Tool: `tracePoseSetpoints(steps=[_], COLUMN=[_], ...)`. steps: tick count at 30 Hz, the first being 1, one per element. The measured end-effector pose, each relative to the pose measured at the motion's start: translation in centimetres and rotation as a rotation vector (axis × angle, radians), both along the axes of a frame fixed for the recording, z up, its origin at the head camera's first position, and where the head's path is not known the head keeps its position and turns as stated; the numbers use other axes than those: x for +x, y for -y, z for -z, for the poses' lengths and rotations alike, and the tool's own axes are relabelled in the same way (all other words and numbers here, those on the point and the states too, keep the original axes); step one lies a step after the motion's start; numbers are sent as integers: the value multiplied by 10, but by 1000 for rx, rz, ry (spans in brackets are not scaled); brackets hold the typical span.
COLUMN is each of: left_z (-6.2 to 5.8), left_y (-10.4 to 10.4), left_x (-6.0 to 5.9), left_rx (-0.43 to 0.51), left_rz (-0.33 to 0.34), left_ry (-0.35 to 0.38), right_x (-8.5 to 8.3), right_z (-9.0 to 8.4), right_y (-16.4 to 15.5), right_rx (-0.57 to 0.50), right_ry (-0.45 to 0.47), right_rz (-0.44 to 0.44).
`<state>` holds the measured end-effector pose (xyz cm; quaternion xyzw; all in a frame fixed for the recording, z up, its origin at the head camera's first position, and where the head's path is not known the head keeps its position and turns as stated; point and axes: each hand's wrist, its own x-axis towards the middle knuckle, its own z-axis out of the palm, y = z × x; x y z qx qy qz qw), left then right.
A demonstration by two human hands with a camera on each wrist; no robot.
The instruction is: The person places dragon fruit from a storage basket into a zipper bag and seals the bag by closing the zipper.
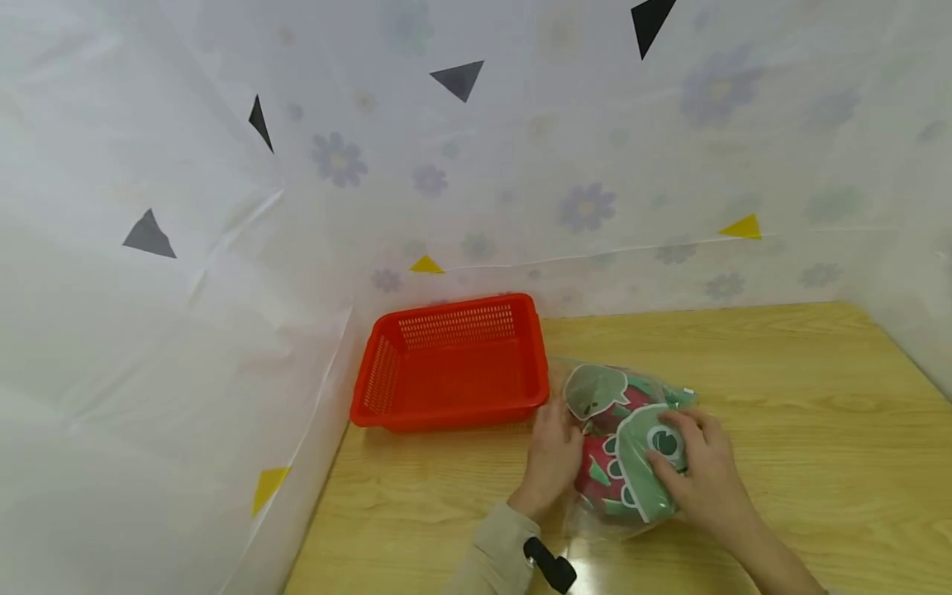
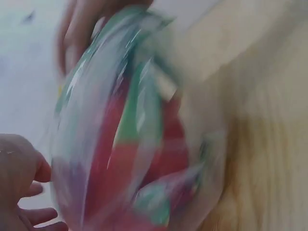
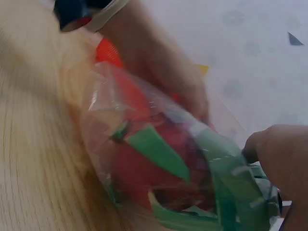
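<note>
A clear plastic bag point(image 1: 597, 524) lies on the table, with red, green and pale green cartoon-printed contents point(image 1: 635, 463) showing through; their kind cannot be made out. My left hand point(image 1: 552, 450) is at the bag's left side, its fingers close against the plastic. On the right, my right hand point(image 1: 702, 475) grips the bag with thumb and fingers spread over the big printed eye. The bag point(image 2: 125, 134) looks blurred in the left wrist view, beside the left hand's loosely extended fingers point(image 2: 41, 215). In the right wrist view, the right hand point(image 3: 281, 163) holds the green end.
A red plastic basket point(image 1: 449, 421) with perforated walls stands left of the bag, near the back of the wooden table point(image 1: 803, 463). Pale flowered sheeting point(image 1: 521, 165) with triangle patches hangs behind and at the left.
</note>
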<state>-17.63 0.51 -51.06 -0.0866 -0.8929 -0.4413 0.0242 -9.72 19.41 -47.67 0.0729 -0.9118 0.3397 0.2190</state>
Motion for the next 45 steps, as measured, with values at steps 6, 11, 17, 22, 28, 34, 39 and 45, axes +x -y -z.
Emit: tracePoseSetpoints(steps=[6, 11, 17, 22, 28, 34, 39, 45], left_z=[-9, -3, 2, 5, 2, -1, -2, -5], left_y=[-27, -34, -33, -38, -60, -79, -87, -88], left_x=[17, 10, 0, -5, -18, -33, -40, -40], left_rx=[-387, -615, -599, -524, -546, -575, -545, -613], left_rz=[215, 238, 216, 196, 161, 92, 49, 76], left_ry=[-304, -357, -349, -325, -322, -324, -293, -225], right_x=[-1, 4, -1, -11, -29, -49, -62, -63], right_z=[19, 36, 56, 63, 64, 65, 62, 60], right_y=[25, 29, 29, 19, -1, -17, -26, -30], right_rx=[384, 378, 288, 303, 353, 378, 363, 337], right_ry=[38, 274, 228, 140, 49, 17, 51, 102], right_rz=[30, 14, 22, 54, 80, 73, 39, 14])
